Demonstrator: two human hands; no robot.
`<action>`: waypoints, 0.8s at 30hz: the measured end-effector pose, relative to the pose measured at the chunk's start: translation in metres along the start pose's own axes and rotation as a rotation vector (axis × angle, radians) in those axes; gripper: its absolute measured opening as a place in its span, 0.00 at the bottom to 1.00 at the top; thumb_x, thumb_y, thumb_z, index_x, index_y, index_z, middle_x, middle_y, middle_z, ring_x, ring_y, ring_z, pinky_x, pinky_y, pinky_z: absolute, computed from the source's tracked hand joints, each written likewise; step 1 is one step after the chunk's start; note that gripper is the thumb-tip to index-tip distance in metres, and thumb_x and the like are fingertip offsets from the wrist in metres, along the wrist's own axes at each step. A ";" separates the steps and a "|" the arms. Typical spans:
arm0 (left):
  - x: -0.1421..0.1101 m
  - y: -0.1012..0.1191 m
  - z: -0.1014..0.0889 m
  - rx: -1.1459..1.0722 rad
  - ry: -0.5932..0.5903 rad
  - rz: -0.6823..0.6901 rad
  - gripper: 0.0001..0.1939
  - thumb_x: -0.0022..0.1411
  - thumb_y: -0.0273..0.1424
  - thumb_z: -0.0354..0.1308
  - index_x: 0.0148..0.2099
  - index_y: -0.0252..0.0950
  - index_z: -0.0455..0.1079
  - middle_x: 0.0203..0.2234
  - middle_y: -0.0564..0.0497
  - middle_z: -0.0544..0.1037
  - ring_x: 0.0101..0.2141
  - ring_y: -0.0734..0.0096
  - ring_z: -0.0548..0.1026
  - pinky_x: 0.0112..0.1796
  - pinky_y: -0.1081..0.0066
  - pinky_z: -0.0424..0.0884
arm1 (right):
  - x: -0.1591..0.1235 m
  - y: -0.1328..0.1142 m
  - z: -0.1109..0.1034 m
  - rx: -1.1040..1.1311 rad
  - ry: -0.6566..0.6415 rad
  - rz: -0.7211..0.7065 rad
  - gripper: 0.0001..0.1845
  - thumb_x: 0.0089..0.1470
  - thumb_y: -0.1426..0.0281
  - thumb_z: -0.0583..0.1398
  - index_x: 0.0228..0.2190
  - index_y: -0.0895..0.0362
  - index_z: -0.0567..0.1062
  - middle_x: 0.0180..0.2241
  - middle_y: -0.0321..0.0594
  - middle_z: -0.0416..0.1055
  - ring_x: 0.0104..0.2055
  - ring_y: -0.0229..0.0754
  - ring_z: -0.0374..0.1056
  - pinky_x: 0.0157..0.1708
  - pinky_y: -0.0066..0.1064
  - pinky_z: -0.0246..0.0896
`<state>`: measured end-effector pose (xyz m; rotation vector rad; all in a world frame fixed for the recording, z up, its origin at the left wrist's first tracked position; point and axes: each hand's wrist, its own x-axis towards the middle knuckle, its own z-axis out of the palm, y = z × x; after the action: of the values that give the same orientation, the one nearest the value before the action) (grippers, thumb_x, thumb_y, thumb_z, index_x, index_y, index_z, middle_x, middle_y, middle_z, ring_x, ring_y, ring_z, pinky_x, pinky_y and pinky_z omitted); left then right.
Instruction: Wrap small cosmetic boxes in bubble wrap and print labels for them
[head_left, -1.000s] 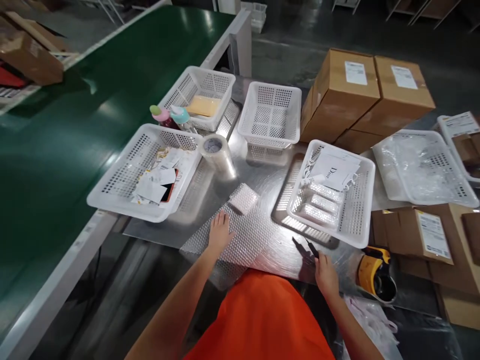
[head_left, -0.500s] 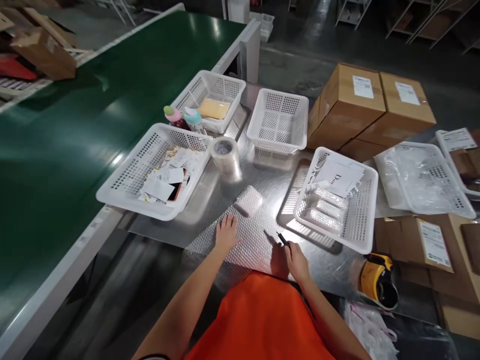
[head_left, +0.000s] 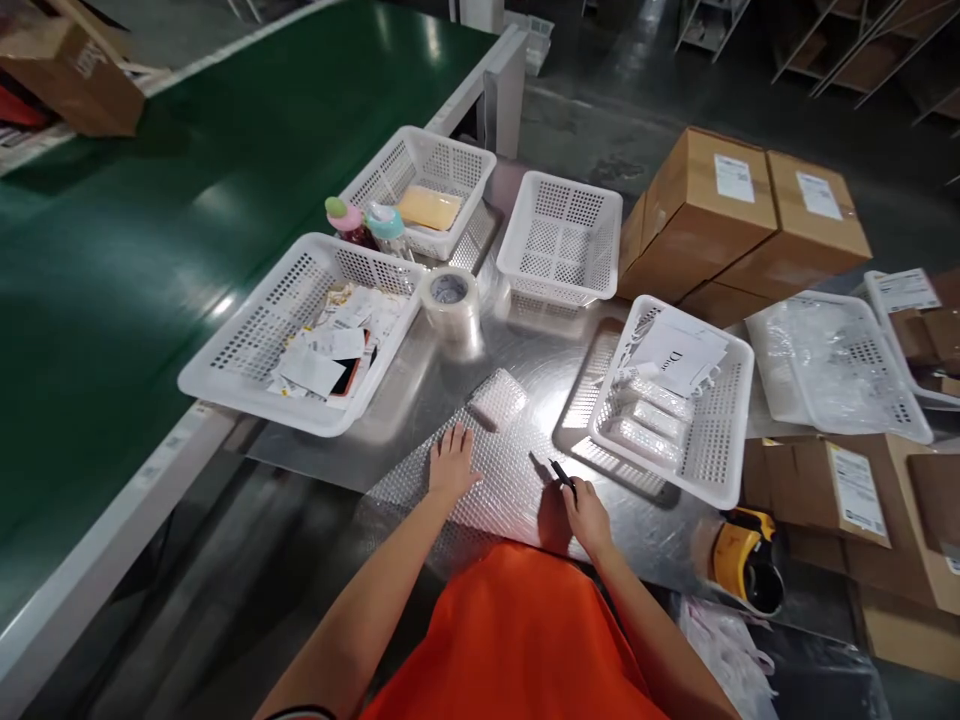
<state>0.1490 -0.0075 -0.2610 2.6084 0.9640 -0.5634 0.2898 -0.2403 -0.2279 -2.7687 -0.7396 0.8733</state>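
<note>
My left hand [head_left: 453, 466] lies flat, fingers outstretched, on a sheet of bubble wrap [head_left: 491, 485] spread over the metal table and hanging past its front edge. Just beyond my fingertips sits a small block wrapped in bubble wrap [head_left: 498, 399]. My right hand [head_left: 587, 515] is closed around a slim black tool [head_left: 562, 476] with a narrow tip pointing up and left; whether it is a pen or a cutter I cannot tell. That tool is held over the right side of the sheet, and its shadow falls beside it.
Papers and a dark phone-like item fill the left basket [head_left: 300, 415]. Tape rolls [head_left: 452, 305] stand behind the sheet. A right basket [head_left: 733, 420] holds wrapped packs and a Dior card. Tall cartons [head_left: 724, 215] stand behind; a yellow tape dispenser [head_left: 739, 555] sits at the right edge.
My right hand and the black tool have shifted slightly left. My left hand stays flat on the bubble wrap. The camera view has moved slightly.
</note>
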 end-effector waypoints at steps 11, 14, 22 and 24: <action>-0.003 -0.005 0.010 -0.030 0.083 0.027 0.44 0.59 0.39 0.61 0.71 0.29 0.49 0.71 0.35 0.46 0.69 0.47 0.48 0.64 0.47 0.53 | 0.012 0.006 -0.021 -0.201 -0.031 -0.122 0.16 0.68 0.67 0.49 0.52 0.58 0.68 0.48 0.47 0.72 0.46 0.44 0.71 0.40 0.30 0.58; -0.017 -0.005 0.022 -0.043 0.211 0.014 0.42 0.60 0.39 0.59 0.70 0.25 0.52 0.70 0.31 0.49 0.69 0.46 0.49 0.65 0.46 0.48 | 0.016 -0.013 -0.035 -0.385 -0.027 -0.319 0.15 0.67 0.69 0.51 0.51 0.58 0.70 0.47 0.48 0.73 0.48 0.48 0.69 0.46 0.35 0.57; -0.052 -0.020 0.052 -0.130 0.241 -0.328 0.48 0.62 0.48 0.53 0.72 0.22 0.42 0.70 0.27 0.43 0.69 0.36 0.43 0.62 0.33 0.42 | 0.049 -0.111 -0.050 -0.650 -0.034 -0.755 0.19 0.66 0.60 0.52 0.49 0.57 0.73 0.47 0.53 0.72 0.51 0.54 0.64 0.50 0.42 0.52; -0.052 -0.025 0.053 -0.171 0.195 -0.365 0.48 0.63 0.49 0.52 0.73 0.25 0.40 0.71 0.29 0.41 0.69 0.37 0.41 0.61 0.31 0.42 | 0.056 -0.134 -0.043 -0.672 -0.060 -0.797 0.19 0.65 0.58 0.54 0.47 0.57 0.75 0.47 0.53 0.73 0.51 0.55 0.64 0.51 0.43 0.52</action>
<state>0.0828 -0.0398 -0.2872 2.3795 1.4976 -0.2937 0.2991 -0.0962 -0.1837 -2.4693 -2.2621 0.5893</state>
